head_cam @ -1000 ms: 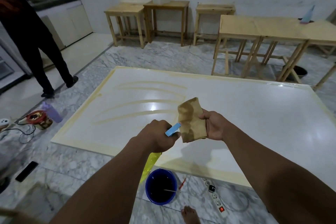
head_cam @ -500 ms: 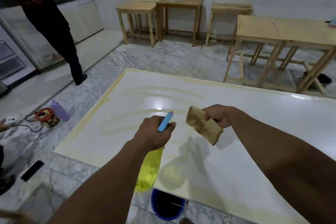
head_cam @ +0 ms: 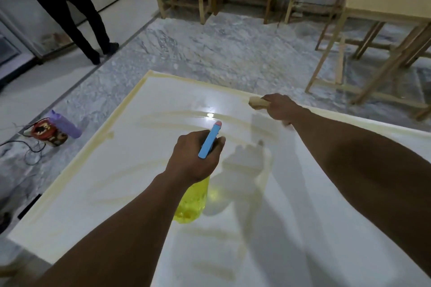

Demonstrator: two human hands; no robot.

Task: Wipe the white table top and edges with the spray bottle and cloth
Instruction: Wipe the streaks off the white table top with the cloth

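Head view: your left hand (head_cam: 196, 158) is clenched around the neck of the spray bottle (head_cam: 193, 202). The fingers wrap under its blue trigger head (head_cam: 208, 141), and the nozzle points out across the white table top (head_cam: 130, 170). The yellow body hangs below your fist over the middle of the slab; judging by the shadow thrown to its right, it is held clear of the surface.

Your right hand (head_cam: 278, 108) is stretched to the far edge (head_cam: 198, 81), fingers closed on the tan cloth (head_cam: 256, 102). Only a bunched end of it shows beyond your knuckles, right at the rim.

The bottle looks like thin translucent plastic with liquid in it, so expect the weight to sit low and slosh. The neck is the right place to hold it, as it keeps a finger free for the trigger. The cloth is soft and limp, and a tight wad like this touches little surface. I'd open it flat under your palm for the top and fold it over the rim for the edges.

The top is glossy, with yellowish arcs smeared across it and a yellowish band along its borders. It is probably slick where wet, so press down instead of skating.
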